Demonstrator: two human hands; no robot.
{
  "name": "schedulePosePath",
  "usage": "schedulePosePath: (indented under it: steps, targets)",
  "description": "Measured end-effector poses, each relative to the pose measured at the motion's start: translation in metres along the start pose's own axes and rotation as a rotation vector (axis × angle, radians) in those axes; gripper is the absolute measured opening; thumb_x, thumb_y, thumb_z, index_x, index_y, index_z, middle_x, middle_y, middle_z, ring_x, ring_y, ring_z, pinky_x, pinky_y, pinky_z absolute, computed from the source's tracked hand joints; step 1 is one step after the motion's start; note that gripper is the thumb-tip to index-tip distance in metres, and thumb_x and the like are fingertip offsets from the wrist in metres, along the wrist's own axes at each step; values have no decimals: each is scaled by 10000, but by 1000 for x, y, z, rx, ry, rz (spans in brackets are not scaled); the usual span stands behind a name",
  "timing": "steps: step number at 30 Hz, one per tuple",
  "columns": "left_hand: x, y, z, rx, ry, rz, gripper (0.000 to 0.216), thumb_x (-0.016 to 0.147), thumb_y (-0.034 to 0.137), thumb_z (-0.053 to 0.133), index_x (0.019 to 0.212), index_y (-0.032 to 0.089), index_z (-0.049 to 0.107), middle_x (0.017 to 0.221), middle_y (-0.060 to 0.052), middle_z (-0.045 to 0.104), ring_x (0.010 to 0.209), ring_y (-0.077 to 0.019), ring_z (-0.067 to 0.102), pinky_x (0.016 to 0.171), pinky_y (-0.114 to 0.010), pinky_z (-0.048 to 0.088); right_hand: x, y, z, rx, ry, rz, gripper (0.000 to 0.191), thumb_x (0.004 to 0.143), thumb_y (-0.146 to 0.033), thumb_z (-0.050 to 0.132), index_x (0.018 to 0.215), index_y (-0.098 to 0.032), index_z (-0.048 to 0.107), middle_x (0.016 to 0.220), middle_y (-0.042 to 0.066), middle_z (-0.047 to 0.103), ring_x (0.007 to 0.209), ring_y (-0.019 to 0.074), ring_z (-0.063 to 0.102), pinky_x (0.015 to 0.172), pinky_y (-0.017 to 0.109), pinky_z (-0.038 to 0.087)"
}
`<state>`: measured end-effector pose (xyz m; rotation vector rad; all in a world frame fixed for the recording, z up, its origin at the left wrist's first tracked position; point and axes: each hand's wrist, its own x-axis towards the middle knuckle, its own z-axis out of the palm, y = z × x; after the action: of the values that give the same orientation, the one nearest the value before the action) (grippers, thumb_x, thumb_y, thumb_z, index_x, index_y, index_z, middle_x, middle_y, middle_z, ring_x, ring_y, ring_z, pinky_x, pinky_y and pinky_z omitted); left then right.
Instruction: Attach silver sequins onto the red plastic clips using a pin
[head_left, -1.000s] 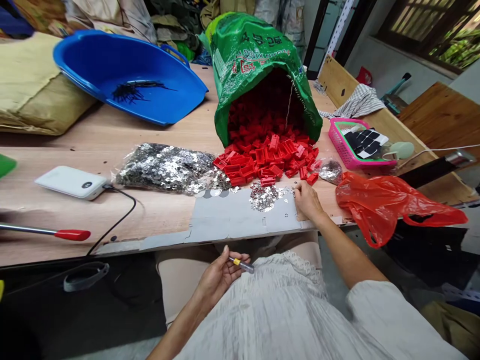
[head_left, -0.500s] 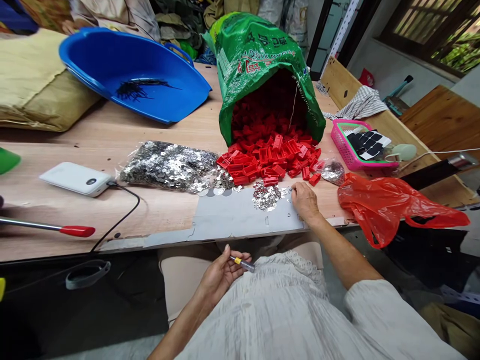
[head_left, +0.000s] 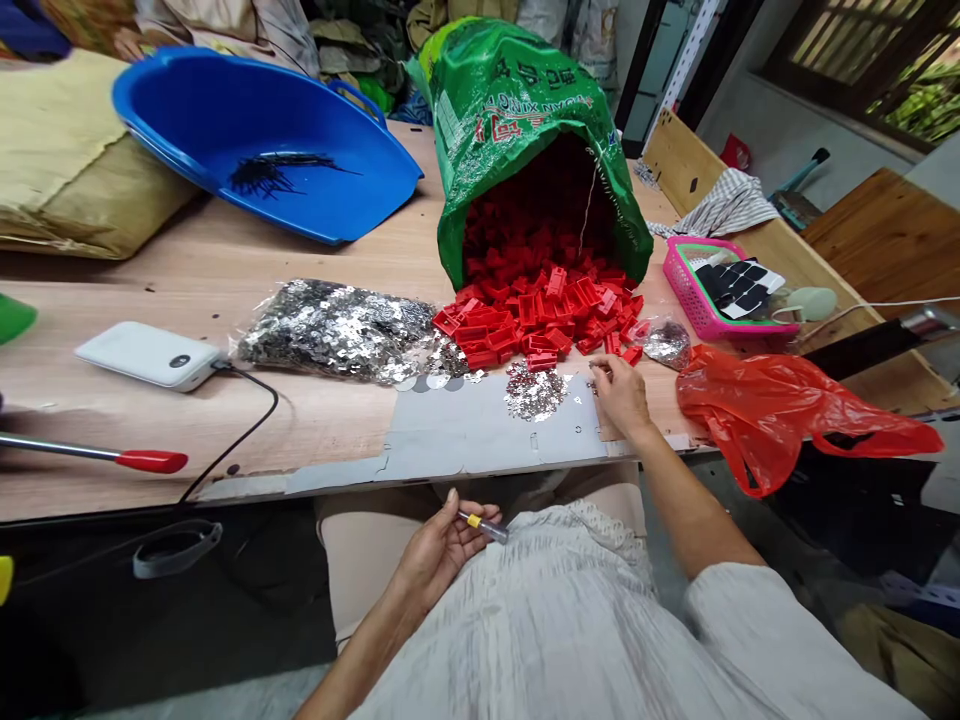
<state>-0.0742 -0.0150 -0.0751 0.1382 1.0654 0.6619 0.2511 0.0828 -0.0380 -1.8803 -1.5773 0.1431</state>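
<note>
My left hand [head_left: 439, 548] rests in my lap below the table edge, fingers closed round a small clear-handled tool with a yellow band [head_left: 484, 526]. My right hand [head_left: 620, 394] lies on the table, its fingertips pinched at the edge of a small heap of silver metal pieces [head_left: 534, 391] on a grey card sheet [head_left: 480, 430]. Just beyond lies a pile of red plastic parts [head_left: 540, 320] spilling from a green sack [head_left: 525, 120] on its side.
A clear bag of silver pieces [head_left: 330, 330] lies left of the red pile. A white power bank [head_left: 150, 354] with a black cable, a red-tipped rod [head_left: 142, 460], a blue basin [head_left: 262, 140], a pink basket [head_left: 712, 290] and a red plastic bag [head_left: 780, 410] surround the work spot.
My right hand has shifted slightly on the table beside the silver heap. My left hand stays in my lap with the tool.
</note>
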Motion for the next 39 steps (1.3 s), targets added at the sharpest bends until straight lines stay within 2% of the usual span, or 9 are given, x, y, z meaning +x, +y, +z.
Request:
schedulePosePath:
  steps: [3, 6, 10, 12, 15, 18, 27, 32, 39]
  targets:
    - [0, 0, 0, -11, -2, -1, 401, 965, 332, 466, 727, 100, 688, 883, -170, 763, 861, -247, 739, 837, -363, 563, -1, 27, -22, 43, -71, 102, 174, 872, -260, 522, 947, -221, 674, 959, 47, 721, 854, 209, 640, 817, 329, 473]
    - [0, 0, 1, -5, -2, -16, 408, 967, 331, 461, 718, 98, 686, 884, -175, 763, 854, -247, 739, 836, -365, 562, -12, 57, -45, -17, -125, 172, 164, 854, -264, 536, 912, -224, 684, 907, 38, 722, 829, 206, 640, 816, 334, 470]
    - [1, 0, 3, 0, -3, -24, 398, 965, 319, 468, 718, 96, 686, 880, -174, 762, 840, -241, 739, 835, -358, 559, -21, 76, -64, -234, -68, 145, 158, 833, -259, 566, 888, -195, 700, 943, 89, 681, 915, 248, 608, 862, 385, 454]
    - [2, 0, 5, 7, -10, -27, 391, 963, 316, 473, 723, 94, 687, 884, -176, 761, 843, -243, 739, 838, -356, 557, -19, 71, -64, -233, -82, 24, 177, 830, -247, 591, 953, -192, 705, 1015, 101, 655, 999, 254, 582, 915, 392, 438]
    - [3, 0, 6, 25, -19, -29, 386, 960, 323, 478, 734, 92, 690, 898, -184, 759, 858, -250, 739, 841, -359, 556, -7, 53, -53, -96, -282, -152, 257, 843, -233, 615, 1090, -214, 686, 1044, 75, 648, 1009, 219, 580, 921, 353, 443]
    - [1, 1, 6, 23, -1, -24, 388, 960, 330, 478, 732, 98, 687, 898, -179, 761, 863, -251, 739, 847, -365, 555, 6, 38, -39, -21, -424, -219, 307, 830, -201, 642, 1134, -224, 675, 1063, 61, 645, 986, 195, 589, 921, 340, 446]
    - [-2, 3, 8, 43, 9, -29, 402, 966, 340, 465, 724, 103, 681, 892, -166, 764, 857, -232, 739, 818, -339, 566, 16, 34, -30, 63, -469, -225, 96, 830, -149, 626, 893, -182, 691, 933, 40, 666, 884, 160, 607, 844, 287, 451]
    - [-1, 3, 10, 36, 11, -26, 402, 961, 340, 474, 714, 99, 681, 885, -172, 763, 862, -242, 738, 835, -354, 563, 18, 30, -31, 20, -493, -208, 59, 817, -134, 634, 851, -170, 667, 894, 37, 665, 851, 157, 599, 815, 274, 437]
    - [-1, 2, 8, 38, 20, -22, 385, 962, 336, 474, 729, 107, 677, 886, -164, 765, 867, -243, 740, 855, -364, 557, 20, 20, -36, 8, -519, -130, 51, 795, -142, 634, 807, -181, 603, 762, -2, 657, 710, 143, 581, 667, 244, 407]
